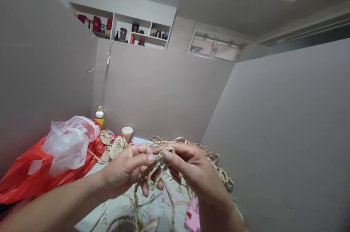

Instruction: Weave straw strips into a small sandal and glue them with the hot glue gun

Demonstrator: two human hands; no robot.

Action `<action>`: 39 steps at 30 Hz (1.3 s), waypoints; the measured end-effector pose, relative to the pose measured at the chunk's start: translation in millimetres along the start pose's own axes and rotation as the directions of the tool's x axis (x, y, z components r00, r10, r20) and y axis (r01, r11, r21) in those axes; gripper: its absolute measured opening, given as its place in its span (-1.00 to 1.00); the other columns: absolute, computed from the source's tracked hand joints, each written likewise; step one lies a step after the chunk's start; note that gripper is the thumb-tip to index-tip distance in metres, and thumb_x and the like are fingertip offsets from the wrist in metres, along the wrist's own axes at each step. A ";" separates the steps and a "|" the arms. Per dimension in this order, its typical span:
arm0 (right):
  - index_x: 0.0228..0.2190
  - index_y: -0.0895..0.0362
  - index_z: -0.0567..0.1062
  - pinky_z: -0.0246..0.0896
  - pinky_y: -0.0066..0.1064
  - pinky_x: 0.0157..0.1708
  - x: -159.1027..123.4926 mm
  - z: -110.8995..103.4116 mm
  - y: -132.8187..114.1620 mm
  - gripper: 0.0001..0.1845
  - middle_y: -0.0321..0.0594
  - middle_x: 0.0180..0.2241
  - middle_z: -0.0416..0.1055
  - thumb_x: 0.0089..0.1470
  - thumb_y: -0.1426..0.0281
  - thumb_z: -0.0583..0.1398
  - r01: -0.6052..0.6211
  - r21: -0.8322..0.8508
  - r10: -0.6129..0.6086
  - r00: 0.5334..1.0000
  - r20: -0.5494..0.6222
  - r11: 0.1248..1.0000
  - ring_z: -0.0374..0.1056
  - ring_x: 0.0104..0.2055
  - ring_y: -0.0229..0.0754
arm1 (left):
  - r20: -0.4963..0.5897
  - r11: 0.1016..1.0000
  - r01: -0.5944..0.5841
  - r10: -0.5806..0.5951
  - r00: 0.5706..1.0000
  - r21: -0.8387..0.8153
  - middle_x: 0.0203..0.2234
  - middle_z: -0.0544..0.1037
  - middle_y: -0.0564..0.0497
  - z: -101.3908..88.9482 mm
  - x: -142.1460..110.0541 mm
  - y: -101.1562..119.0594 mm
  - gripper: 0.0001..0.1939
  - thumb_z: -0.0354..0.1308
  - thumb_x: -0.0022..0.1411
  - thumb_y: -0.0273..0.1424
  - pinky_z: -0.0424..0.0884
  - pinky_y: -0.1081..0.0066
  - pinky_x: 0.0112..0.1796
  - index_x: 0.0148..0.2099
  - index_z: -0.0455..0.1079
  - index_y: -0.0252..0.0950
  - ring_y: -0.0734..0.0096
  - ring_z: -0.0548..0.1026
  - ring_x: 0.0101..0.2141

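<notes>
Between my two hands is a looped length of braided straw cord [153, 181], held up over the table. My left hand [133, 164] grips it from the left, thumb on top and fingers curled beneath. On the other side my right hand [188, 162] pinches the upper end of the loop between thumb and fingers. Loose tails of the braid hang down toward the tabletop. A small orange-red spot shows within the loop; what it is I cannot make out. The fingers hide part of the braid.
At left lie red and white plastic bags [71, 144], with a yellow bottle [100, 117] behind. Coiled straw pieces [117, 147] and a paper cup [127, 133] stand nearby. More braid [224, 177] lies at right, above a pink object [193, 213]. Grey partitions [164, 90] enclose the table.
</notes>
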State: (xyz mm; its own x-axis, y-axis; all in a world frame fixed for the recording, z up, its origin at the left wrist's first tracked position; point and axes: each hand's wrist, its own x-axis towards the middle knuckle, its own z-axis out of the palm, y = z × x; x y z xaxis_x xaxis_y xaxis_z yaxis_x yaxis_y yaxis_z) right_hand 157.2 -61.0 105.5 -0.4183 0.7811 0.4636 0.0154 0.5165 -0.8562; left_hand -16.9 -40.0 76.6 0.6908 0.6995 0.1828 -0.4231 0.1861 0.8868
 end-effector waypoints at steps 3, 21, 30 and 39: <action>-0.33 0.11 0.64 -0.02 -0.55 -0.68 0.2 1.2 -1.0 -0.77 -0.37 -0.62 0.28 0.16 0.23 0.24 0.006 -0.019 -0.006 1.000 -0.017 1.000 0.08 -0.65 -0.41 | 0.004 0.999 0.011 -0.010 1.000 -0.030 -0.50 0.51 -0.04 -2.0 1.7 -1.8 -0.85 0.23 0.15 -0.36 0.39 0.60 -0.69 -0.25 0.39 -0.32 0.39 0.56 -0.55; -0.29 0.11 0.64 -0.17 -0.59 -0.71 1.7 -4.5 5.5 -0.76 -0.39 -0.58 0.23 0.09 0.21 0.31 -0.015 0.082 0.012 0.999 0.034 0.997 -0.08 -0.65 -0.47 | -0.108 0.999 -0.038 0.040 0.993 0.020 -0.54 0.42 0.05 -0.7 -2.6 -3.0 -0.72 0.41 -0.01 -0.30 0.32 0.49 -0.48 -0.38 0.42 -0.37 0.56 0.36 -0.55; -0.47 0.19 0.55 0.00 -0.57 -0.68 3.5 -7.9 5.7 -0.59 -0.33 -0.63 0.31 0.14 0.09 0.23 -0.140 -0.087 0.130 0.985 -0.110 0.986 0.14 -0.67 -0.43 | -0.215 0.978 -0.199 0.207 0.954 0.056 -0.50 0.52 0.02 -5.5 -0.6 -0.4 -0.73 0.40 0.02 -0.26 0.32 0.46 -0.39 -0.38 0.45 -0.34 0.49 0.42 -0.48; -0.66 0.16 0.36 -0.07 -0.48 -0.60 1.8 0.4 -2.1 -0.57 -0.41 -0.66 0.12 0.17 0.23 0.21 -0.004 -0.294 -0.041 0.988 -0.148 0.956 0.03 -0.59 -0.37 | -0.192 0.943 -0.240 0.286 0.939 0.229 -0.58 0.46 0.08 -13.7 7.5 -4.9 -0.78 0.35 0.09 -0.26 0.27 0.49 -0.42 -0.39 0.54 -0.34 0.55 0.35 -0.52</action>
State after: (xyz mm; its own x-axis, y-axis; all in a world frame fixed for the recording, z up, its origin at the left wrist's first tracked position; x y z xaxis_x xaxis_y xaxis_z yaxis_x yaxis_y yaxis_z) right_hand 156.1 -60.8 108.0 -0.2796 0.8025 0.5272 0.2839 0.5936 -0.7530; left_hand -17.7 -26.3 67.8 0.4154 0.8422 0.3436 -0.4309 -0.1505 0.8898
